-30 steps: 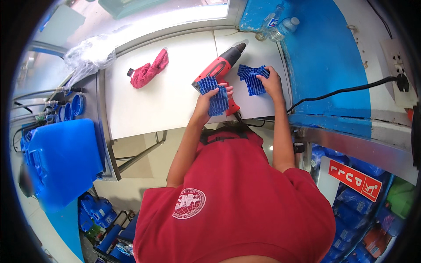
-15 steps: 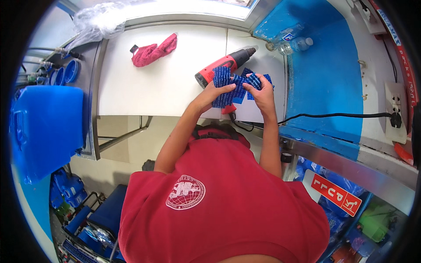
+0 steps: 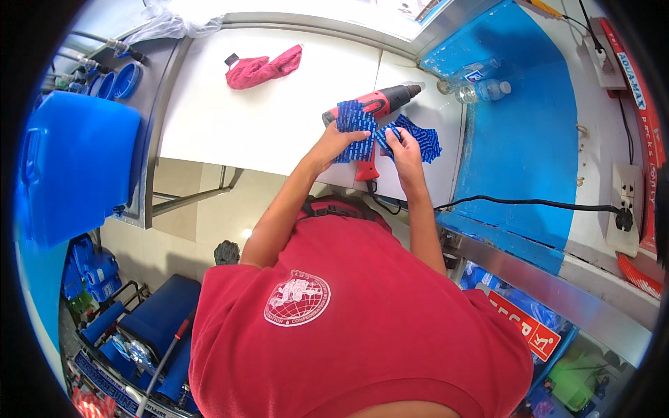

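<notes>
My left hand (image 3: 336,145) is closed on a stack of flat blue printed plastic seals (image 3: 357,118), its thumb pressed across the front. Just to the right, my right hand (image 3: 407,155) pinches a smaller blue seal (image 3: 385,134) beside the stack's edge. More of these seals lie in a loose pile (image 3: 423,141) on the white tabletop (image 3: 230,125), partly behind my right hand. Beyond both hands rests a red and black heat gun (image 3: 376,104). Its nozzle points to the far right, and its red handle (image 3: 366,169) shows below the stack.
A crumpled red cloth (image 3: 263,68) lies at the far left of the table. Two clear plastic bottles (image 3: 484,90) lie by the blue wall. A black cord (image 3: 529,203) runs to the wall outlet (image 3: 624,216). Left of the table stands a large blue jug (image 3: 80,167).
My right hand has drawn slightly apart from my left, with a seal between its fingers. The pile on the table shows more plainly. The whole view has shifted a little.
</notes>
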A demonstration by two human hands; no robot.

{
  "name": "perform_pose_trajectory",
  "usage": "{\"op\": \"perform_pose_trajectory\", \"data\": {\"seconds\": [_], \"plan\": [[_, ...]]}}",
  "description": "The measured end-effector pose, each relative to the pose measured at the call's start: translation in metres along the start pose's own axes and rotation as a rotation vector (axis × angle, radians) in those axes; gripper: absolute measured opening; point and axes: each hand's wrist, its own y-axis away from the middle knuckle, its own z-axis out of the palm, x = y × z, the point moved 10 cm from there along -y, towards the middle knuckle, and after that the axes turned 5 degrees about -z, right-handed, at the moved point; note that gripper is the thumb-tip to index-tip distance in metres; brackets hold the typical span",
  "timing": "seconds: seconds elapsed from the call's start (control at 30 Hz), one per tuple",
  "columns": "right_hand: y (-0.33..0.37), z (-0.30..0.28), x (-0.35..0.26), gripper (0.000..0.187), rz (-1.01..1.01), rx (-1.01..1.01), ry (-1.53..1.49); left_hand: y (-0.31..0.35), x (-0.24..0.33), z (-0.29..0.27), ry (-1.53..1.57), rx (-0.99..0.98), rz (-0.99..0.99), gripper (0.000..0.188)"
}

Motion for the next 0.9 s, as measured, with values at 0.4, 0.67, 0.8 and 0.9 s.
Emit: {"op": "perform_pose_trajectory", "data": {"seconds": [0.4, 0.67, 0.8, 0.9], "plan": [[-0.01, 0.015, -0.019, 0.016, -0.211, 0.083, 0.215, 0.001, 0.006, -0.013, 0.163, 0.161, 0.066, 0.024], [-0.019, 0.011, -0.005, 0.02, -0.05, 0.16, -0.009, 0.002, 0.007, -0.006, 0.205, 0.146, 0.039, 0.024], [-0.013, 0.018, -0.028, 0.038, -0.309, 0.188, 0.468, 0.002, 0.014, 0.001, 0.233, 0.127, 0.052, 0.025], [-0.014, 0.011, -0.02, 0.037, -0.229, 0.195, 0.45, 0.002, 0.016, 0.005, 0.218, 0.117, 0.049, 0.024]]}}
